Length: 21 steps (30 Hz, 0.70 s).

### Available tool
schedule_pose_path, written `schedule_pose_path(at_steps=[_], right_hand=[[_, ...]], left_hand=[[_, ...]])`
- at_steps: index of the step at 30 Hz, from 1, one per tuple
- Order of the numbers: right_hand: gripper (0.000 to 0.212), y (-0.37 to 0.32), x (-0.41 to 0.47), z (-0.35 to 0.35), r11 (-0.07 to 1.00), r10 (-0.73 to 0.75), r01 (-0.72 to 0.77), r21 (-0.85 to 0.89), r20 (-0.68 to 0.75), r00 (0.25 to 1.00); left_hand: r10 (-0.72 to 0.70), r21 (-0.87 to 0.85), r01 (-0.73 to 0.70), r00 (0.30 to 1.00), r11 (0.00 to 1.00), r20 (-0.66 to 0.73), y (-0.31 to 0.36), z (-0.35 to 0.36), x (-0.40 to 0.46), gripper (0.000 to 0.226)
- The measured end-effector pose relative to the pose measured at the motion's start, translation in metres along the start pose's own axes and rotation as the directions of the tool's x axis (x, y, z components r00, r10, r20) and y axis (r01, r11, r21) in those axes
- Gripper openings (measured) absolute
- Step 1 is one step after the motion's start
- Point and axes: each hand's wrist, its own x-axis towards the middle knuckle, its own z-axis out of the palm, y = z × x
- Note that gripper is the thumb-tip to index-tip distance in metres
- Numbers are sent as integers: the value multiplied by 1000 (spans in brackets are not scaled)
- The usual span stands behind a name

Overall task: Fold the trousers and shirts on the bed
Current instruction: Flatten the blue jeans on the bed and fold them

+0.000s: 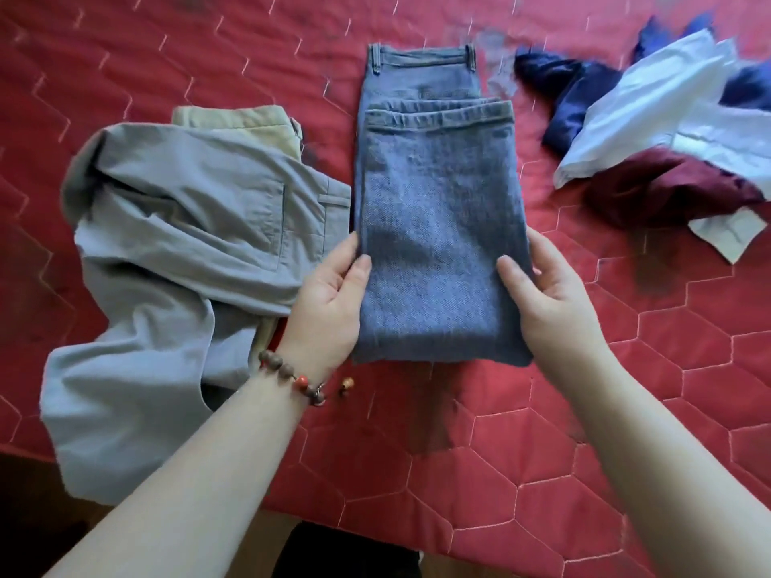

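Note:
Blue jeans [438,210] lie partly folded in the middle of the red quilted bed [542,431], waistband at the far end, legs doubled over on top. My left hand [329,302] grips the left edge of the folded stack, thumb on top and fingers under. On the right edge, my right hand [542,294] holds the jeans the same way. Grey trousers [175,252] lie crumpled to the left, over beige trousers [242,123]. At the far right lies a heap of shirts: navy [571,93], white [659,102] and maroon [667,189].
The bed's near edge runs along the bottom left, with dark floor [25,515] below it. A bead bracelet [292,377] sits on my left wrist. Bare quilt stretches in front of the jeans and at the far left.

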Motion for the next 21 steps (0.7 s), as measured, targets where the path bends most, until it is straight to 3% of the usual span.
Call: schedule_pose_path(at_steps=[2, 3, 5, 7, 11, 15, 21], right_hand=[[29, 26, 25, 2, 972, 84, -98, -216, -74, 994], [26, 44, 33, 2, 932, 172, -198, -304, -112, 979], [21, 84, 35, 1, 848, 425, -448, -283, -142, 894], [26, 115, 24, -4, 780, 572, -583, -228, -118, 811], [26, 135, -10, -14, 770, 539, -549, -325, -128, 833], [30, 140, -34, -15, 763, 530, -507, -401, -60, 846], [15, 139, -55, -29, 791, 536, -505, -345, -9, 844]], left_hand=[[-207, 96, 221, 970, 971, -130, -22, -10, 24, 26], [-366, 123, 391, 911, 912, -189, -37, -15, 29, 28], [-670, 40, 689, 716, 724, -197, -62, -23, 25, 43], [-781, 34, 794, 604, 607, -160, -81, -28, 13, 50], [-784, 42, 793, 607, 607, -128, -102, -31, -11, 35], [-735, 250, 723, 676, 644, -61, -113, -31, -31, 25], [-722, 218, 710, 691, 669, -37, -116, -20, -59, 24]])
